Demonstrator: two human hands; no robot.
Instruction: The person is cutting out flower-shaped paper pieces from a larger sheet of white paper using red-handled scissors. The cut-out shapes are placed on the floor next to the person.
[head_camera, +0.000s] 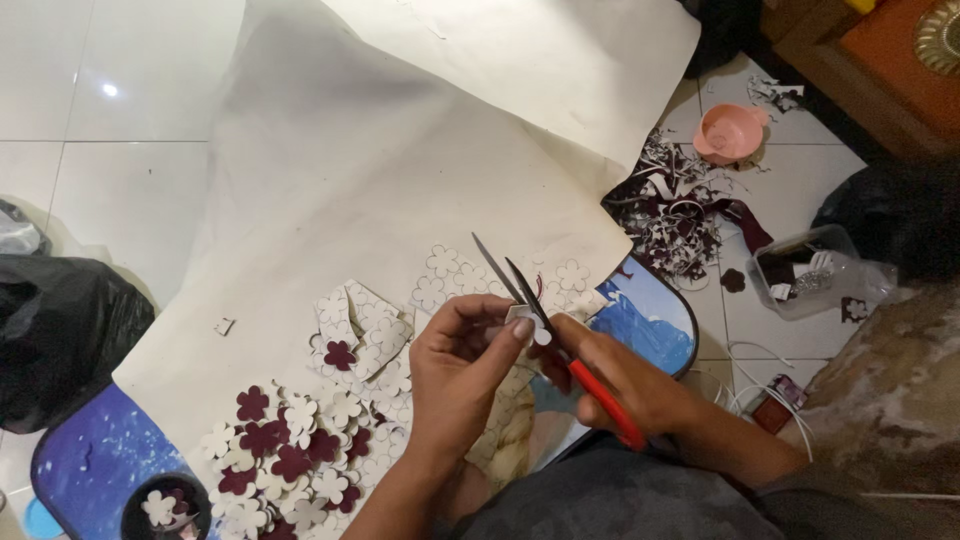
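Observation:
My left hand (462, 365) pinches a small white flower-shaped cutout (524, 316) between thumb and fingers. My right hand (625, 385) grips red-handled scissors (560, 335) whose blades are parted around that cutout, tips pointing up and left. Below my left hand lies a heap of white and maroon flower cutouts (290, 450) on a large cream sheet (350, 170). More white flower shapes (445, 275) lie just beyond the scissor tips.
The sheet covers a low blue table (650, 320). A dark cup (165, 505) holds cutouts at lower left. Maroon and white scraps (680, 215), a pink bowl (728, 132) and a clear plastic box (810, 270) lie on the tiled floor right. A black bag (60, 330) sits left.

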